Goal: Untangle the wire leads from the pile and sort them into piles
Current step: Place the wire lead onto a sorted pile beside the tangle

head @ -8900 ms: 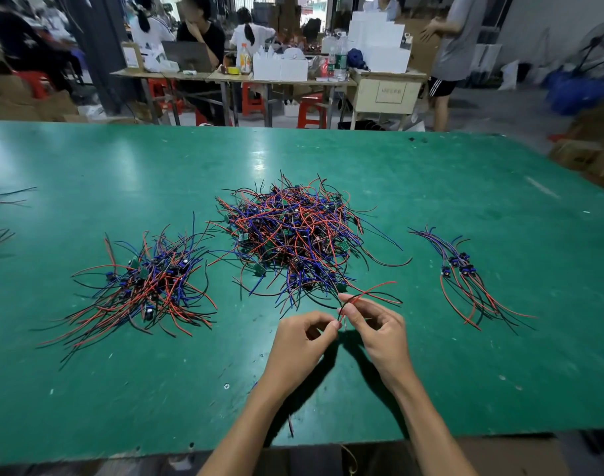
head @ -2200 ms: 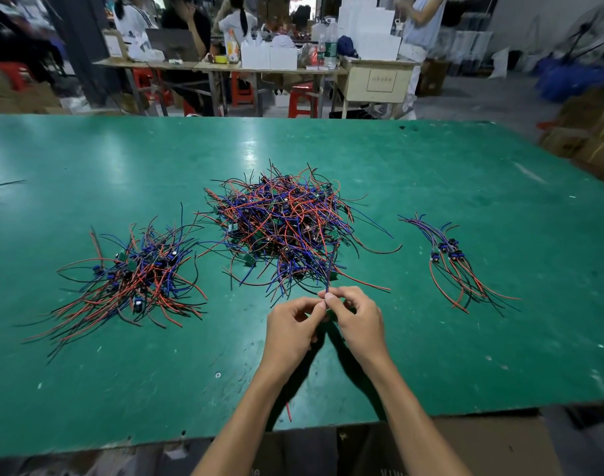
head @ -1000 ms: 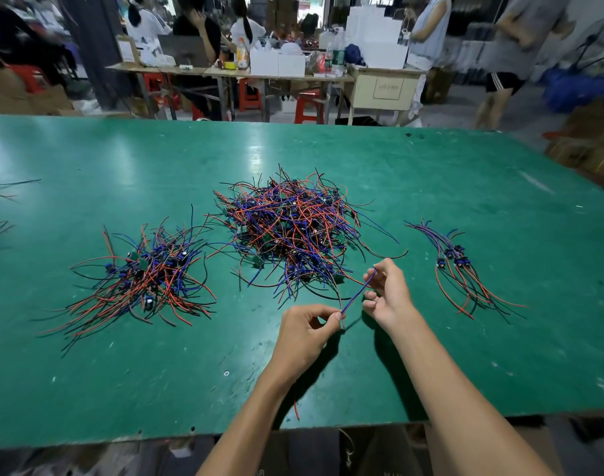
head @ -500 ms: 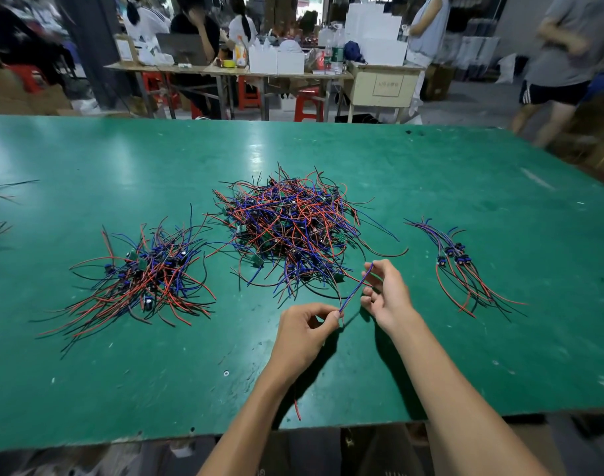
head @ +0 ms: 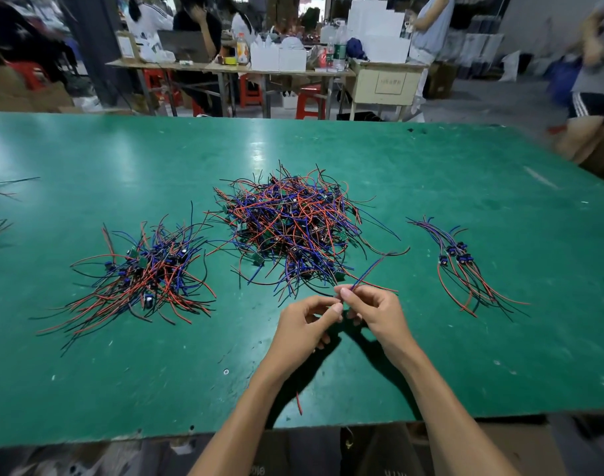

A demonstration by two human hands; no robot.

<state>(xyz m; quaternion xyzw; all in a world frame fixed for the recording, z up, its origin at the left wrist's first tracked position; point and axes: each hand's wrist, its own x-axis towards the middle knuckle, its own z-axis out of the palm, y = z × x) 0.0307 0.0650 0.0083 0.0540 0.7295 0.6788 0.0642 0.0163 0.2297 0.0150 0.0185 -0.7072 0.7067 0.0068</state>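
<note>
Blue and red wire (head: 369,271), a single lead, rises from the pinched fingertips of a person's right hand (head: 379,312) and slants up to the right, just in front of the big tangled pile (head: 293,228) at the middle of the green table (head: 431,166). The left hand (head: 305,326) meets the right thumb to thumb, its fingers curled and pinching the lead's lower end. Left of the tangle lies a looser sorted pile (head: 146,273) of red, blue and black leads. Well apart on the right sits a small neat bundle (head: 462,269), its blue connectors together. A short red scrap (head: 298,403) lies between the forearms. Beyond the table, people sit and stand at cluttered workbenches (head: 232,67).
</note>
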